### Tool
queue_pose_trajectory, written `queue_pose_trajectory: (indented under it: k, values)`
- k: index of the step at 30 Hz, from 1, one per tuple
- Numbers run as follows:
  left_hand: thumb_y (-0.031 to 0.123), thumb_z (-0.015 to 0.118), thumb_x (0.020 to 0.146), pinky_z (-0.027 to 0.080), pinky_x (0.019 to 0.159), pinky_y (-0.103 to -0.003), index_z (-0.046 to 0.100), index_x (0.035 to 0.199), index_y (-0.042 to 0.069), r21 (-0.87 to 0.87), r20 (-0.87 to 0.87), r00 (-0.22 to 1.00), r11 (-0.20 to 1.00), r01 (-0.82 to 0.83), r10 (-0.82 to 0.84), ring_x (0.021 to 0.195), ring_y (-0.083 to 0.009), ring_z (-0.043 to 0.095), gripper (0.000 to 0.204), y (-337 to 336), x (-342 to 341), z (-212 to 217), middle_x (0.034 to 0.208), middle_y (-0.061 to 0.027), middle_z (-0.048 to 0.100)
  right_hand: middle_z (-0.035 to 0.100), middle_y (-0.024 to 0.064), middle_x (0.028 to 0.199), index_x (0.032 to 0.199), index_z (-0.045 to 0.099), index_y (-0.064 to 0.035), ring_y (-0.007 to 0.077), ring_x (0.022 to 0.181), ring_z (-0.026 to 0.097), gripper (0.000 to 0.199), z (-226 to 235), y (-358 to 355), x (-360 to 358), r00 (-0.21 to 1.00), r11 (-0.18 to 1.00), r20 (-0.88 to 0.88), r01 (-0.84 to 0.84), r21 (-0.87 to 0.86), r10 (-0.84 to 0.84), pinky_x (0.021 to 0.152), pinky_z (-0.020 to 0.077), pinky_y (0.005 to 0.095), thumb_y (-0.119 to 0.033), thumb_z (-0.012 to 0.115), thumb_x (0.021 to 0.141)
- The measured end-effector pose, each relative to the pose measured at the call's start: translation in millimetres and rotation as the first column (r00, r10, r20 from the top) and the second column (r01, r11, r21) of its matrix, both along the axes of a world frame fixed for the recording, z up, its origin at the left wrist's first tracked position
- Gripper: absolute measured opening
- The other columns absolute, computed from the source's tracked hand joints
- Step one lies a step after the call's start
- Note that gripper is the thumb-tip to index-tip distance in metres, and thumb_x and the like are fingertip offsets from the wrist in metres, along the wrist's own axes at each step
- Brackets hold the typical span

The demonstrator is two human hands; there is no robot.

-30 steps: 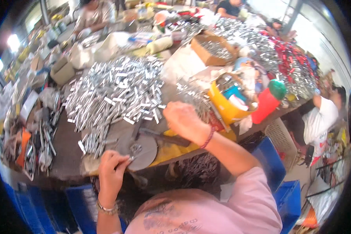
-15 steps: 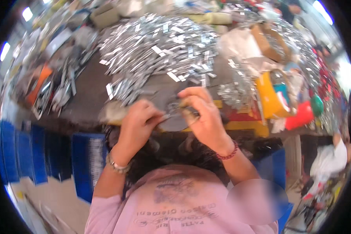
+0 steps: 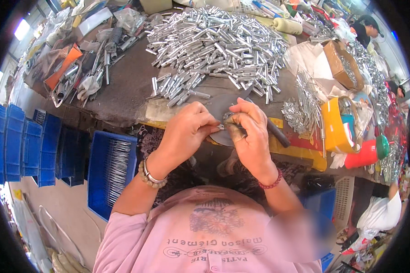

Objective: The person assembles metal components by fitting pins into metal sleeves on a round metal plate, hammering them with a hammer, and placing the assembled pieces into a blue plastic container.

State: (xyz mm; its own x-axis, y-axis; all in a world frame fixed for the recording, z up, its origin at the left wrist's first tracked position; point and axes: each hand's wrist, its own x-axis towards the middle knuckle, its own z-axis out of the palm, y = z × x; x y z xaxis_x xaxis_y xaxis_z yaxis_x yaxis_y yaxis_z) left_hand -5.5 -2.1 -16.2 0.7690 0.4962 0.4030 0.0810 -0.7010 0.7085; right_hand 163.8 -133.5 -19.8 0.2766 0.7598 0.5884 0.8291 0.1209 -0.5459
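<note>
At the table's near edge, my left hand (image 3: 191, 129) pinches a small silvery metal piece (image 3: 221, 127) between thumb and fingertips. My right hand (image 3: 251, 136) is close beside it, fingers curled and thumb pressed in. Whatever it grips is mostly hidden by its own fingers; a yellowish covering shows on its thumb or finger. Both hands are over a grey round disc (image 3: 219, 103). Beyond them lies a big heap of short shiny metal tubes (image 3: 218, 45), with a smaller group (image 3: 180, 86) reaching toward my left hand. A dark rod (image 3: 278, 133) lies right of my right hand.
Thin metal pins (image 3: 300, 107) lie to the right, near a cut yellow container (image 3: 337, 127) and a red bottle with a green cap (image 3: 362, 154). Tools and an orange piece (image 3: 64, 66) sit at left. Below stands a blue bin (image 3: 98, 182) of long metal parts.
The view has shifted, so the table and both hands appear further right. My hands have come closer together, the left one's fingertips now near the right thumb.
</note>
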Motion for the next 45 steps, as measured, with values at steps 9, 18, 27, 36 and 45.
queue_pose_trajectory:
  k: [9, 18, 27, 36, 45]
  values:
    - [0.003, 0.086, 0.087, 0.052, 0.077, -0.038, 0.077, 0.102, 0.004, 0.001, -0.011, 1.000, 1.000, -0.021, 0.021, 0.088, -0.0284, 0.065, 0.018, 5.5, 4.8, -5.2, 0.096, -0.0096, 0.065, 0.068, 0.0102, 0.121, 0.100, 0.071, -0.0021, 0.0351, 0.131, 0.063, 0.019, -8.3, 10.7, 4.7, 1.000, 0.999, -0.002, -0.014, 0.035, 0.014, 0.114, 0.0436, 0.0506, 0.002, 0.079, 0.083]
    - [0.002, 0.085, 0.084, 0.051, 0.076, -0.043, 0.074, 0.093, 0.002, 0.014, -0.006, 1.000, 1.000, -0.014, 0.014, 0.085, -0.0327, 0.063, 0.014, 4.9, 11.4, 3.6, 0.088, -0.0125, 0.061, 0.065, 0.0154, 0.124, 0.103, 0.069, -0.0024, 0.0381, 0.126, 0.061, 0.019, -7.0, 7.1, 6.3, 0.988, 0.997, 0.154, 0.007, 0.071, -0.018, 0.111, 0.0466, 0.0523, -0.005, 0.072, 0.085]
    - [-0.005, 0.086, 0.081, 0.051, 0.074, -0.038, 0.075, 0.097, 0.001, -0.058, -0.040, 0.999, 0.998, -0.039, 0.037, 0.085, -0.0292, 0.063, 0.020, -8.7, 6.5, 9.9, 0.094, -0.0118, 0.063, 0.062, 0.0092, 0.111, 0.097, 0.068, -0.0046, 0.0285, 0.114, 0.063, 0.023, 13.4, -0.6, 10.0, 0.984, 0.998, 0.172, -0.046, -0.046, 0.054, 0.107, 0.0464, 0.0440, -0.007, 0.076, 0.076]
    - [-0.004, 0.087, 0.082, 0.050, 0.074, -0.038, 0.074, 0.097, 0.001, -0.017, -0.055, 0.998, 0.999, -0.028, 0.027, 0.086, -0.0284, 0.063, 0.020, 1.0, 7.6, 5.8, 0.094, -0.0107, 0.062, 0.060, 0.0072, 0.101, 0.089, 0.070, -0.0073, 0.0257, 0.102, 0.061, 0.020, 37.6, 14.7, 17.2, 0.915, 0.964, 0.363, -0.087, -0.253, 0.178, 0.093, 0.0453, 0.0387, -0.015, 0.080, 0.073]
    - [-0.006, 0.087, 0.081, 0.050, 0.074, -0.037, 0.071, 0.094, 0.001, -0.037, -0.033, 0.999, 0.999, -0.027, 0.025, 0.087, -0.0280, 0.063, 0.022, 1.2, 4.0, -0.7, 0.093, -0.0101, 0.062, 0.063, 0.0062, 0.100, 0.088, 0.073, -0.0087, 0.0242, 0.100, 0.063, 0.011, 43.8, 21.6, 15.4, 0.799, 0.939, 0.524, -0.143, -0.314, 0.296, 0.090, 0.0457, 0.0375, -0.017, 0.073, 0.082]
